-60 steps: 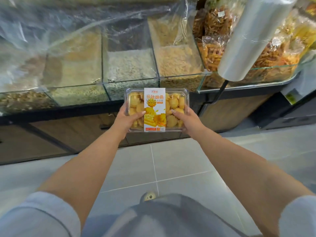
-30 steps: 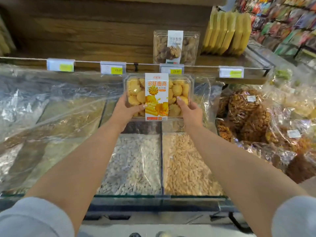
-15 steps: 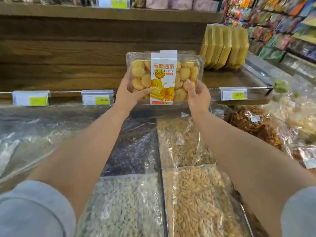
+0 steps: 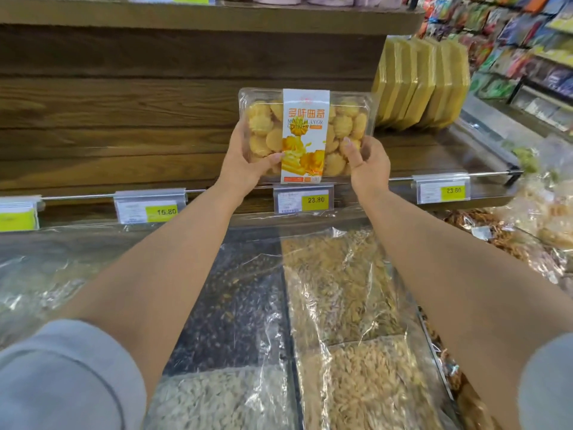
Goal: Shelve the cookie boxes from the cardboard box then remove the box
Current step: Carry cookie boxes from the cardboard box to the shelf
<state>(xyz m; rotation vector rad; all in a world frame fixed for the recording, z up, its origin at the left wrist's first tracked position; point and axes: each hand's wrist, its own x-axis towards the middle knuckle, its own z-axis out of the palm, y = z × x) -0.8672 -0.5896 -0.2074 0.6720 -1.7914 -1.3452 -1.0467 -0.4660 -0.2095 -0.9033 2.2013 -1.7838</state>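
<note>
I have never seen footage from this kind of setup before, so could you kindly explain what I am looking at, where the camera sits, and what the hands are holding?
There is no machine here: a person wears one wide-angle camera on the head, looking forward and down along both bare arms. The left hand and right hand grip a clear cookie box by its two sides, with an orange and white label down its middle. It is held up in front of a wooden shelf with price tags along its front rail. Yellow packs stand on the shelf to the right. Below are bins of seeds and nuts under plastic film.
</note>
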